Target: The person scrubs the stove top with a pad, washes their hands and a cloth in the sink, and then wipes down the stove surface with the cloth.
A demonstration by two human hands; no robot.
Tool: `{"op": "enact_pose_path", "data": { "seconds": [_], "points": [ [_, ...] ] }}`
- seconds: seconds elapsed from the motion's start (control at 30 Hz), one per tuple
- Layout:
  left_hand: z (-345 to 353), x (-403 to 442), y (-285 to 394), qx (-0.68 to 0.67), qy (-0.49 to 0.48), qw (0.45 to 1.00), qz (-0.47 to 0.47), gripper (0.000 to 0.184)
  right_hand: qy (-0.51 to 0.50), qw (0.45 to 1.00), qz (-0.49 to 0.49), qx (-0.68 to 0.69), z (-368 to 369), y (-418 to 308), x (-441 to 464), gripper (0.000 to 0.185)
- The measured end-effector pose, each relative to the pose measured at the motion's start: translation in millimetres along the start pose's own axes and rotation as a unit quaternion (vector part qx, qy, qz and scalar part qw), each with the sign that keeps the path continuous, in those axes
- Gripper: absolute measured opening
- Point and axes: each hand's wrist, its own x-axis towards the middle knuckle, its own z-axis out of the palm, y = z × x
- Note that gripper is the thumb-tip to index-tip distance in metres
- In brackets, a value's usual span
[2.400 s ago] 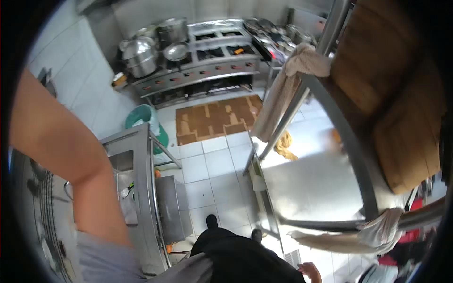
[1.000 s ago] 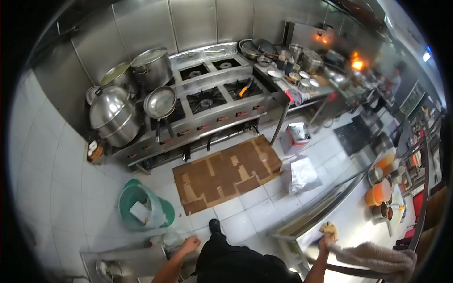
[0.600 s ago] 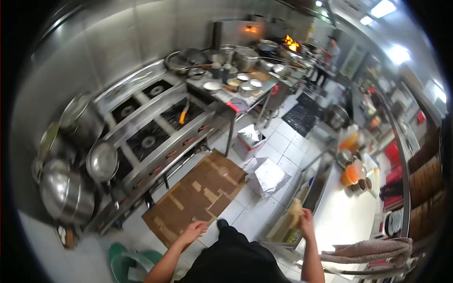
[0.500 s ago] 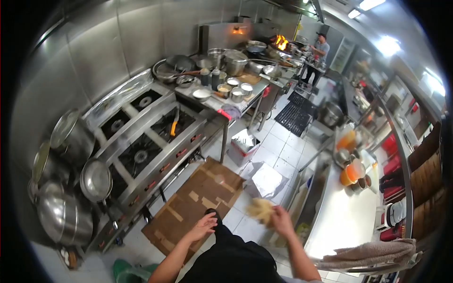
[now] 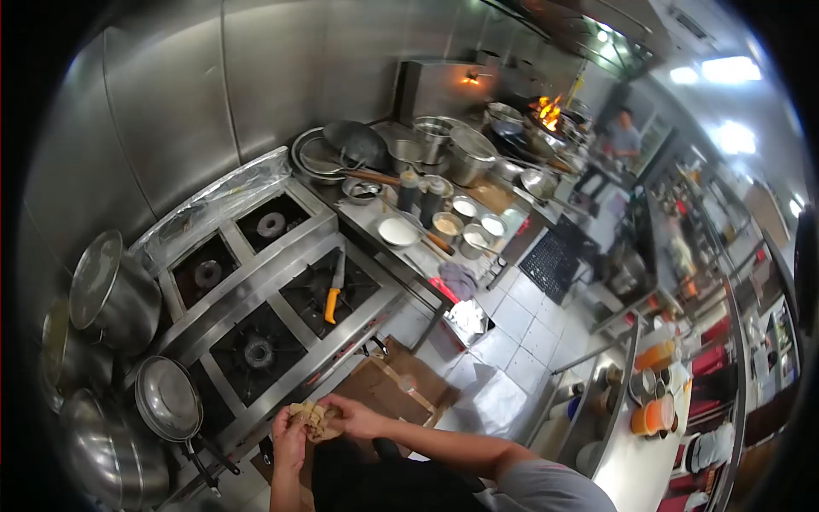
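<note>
Two bare hands meet around one crumpled, yellowish-tan cloth point(image 5: 316, 418), which is bunched between them in front of the wearer's body, near the long stainless-steel stove point(image 5: 311, 341). Taking the cloth as the centre of a clock face, the left hand point(image 5: 290, 439) is at eight, its fingers curled up and pinching the cloth's near edge; the right hand point(image 5: 352, 418) is at three, its fingertips pressed together on the opposite side. At eleven sits a black cast-metal burner grate point(image 5: 258, 350), and at twelve an orange-handled tool with a flat metal blade point(image 5: 334, 293) lies across another grate. A round, shiny metal pan with a dark handle point(image 5: 168, 399) rests at nine. At two, a flattened brown cardboard sheet point(image 5: 397, 384) covers the floor tiles. Farther off, toward one, bright orange flames point(image 5: 547, 113) rise beside a dark wok.
</note>
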Motion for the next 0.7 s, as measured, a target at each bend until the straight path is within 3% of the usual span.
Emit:
{"op": "enact_pose_path", "data": {
  "seconds": [0.07,0.17,0.2,0.27,0.33,0.37,0.4,0.5,0.57,0.7],
  "points": [
    [-9.6,25.4,15.0,-0.011,0.018,1.000,0.017,0.015,-0.047,0.986,0.081,0.141,11.9,2.8,43.0,0.027],
    [-26.1,56.3,45.1,-0.110,0.041,0.991,0.068,0.018,-0.060,0.981,0.125,0.134,0.9,15.7,109.6,0.024],
    [-47.9,66.0,39.1,-0.082,0.085,0.988,0.101,0.019,-0.059,0.987,0.111,0.098,-9.1,31.7,137.1,0.023],
    [-65.7,73.1,59.9,-0.037,0.122,0.985,0.118,0.017,-0.032,0.975,0.153,0.157,-33.7,11.2,190.9,0.023],
    [-86.7,78.8,62.9,-0.007,0.186,0.979,0.087,0.017,0.035,0.988,0.139,0.053,-60.7,-24.2,250.0,0.022],
    [-92.8,79.9,62.6,0.012,0.217,0.975,0.055,0.017,0.042,0.970,0.108,0.215,-63.0,-39.2,280.7,0.023],
    [-92.6,80.7,67.9,0.028,0.249,0.968,0.026,0.017,0.048,0.966,0.079,0.242,-68.1,-45.8,314.6,0.025],
    [-112.6,76.9,40.6,0.028,0.272,0.961,-0.036,0.017,0.052,0.968,0.116,0.215,-55.1,-93.8,397.4,0.027],
    [-115.2,75.8,29.5,0.035,0.300,0.951,-0.063,0.017,0.030,0.988,0.068,0.134,-43.9,-87.0,464.3,0.021],
    [-112.0,74.0,-2.0,0.042,0.361,0.927,-0.094,0.022,-0.016,0.986,-0.158,-0.054,10.1,-72.3,593.4,0.021]
  ]
}}
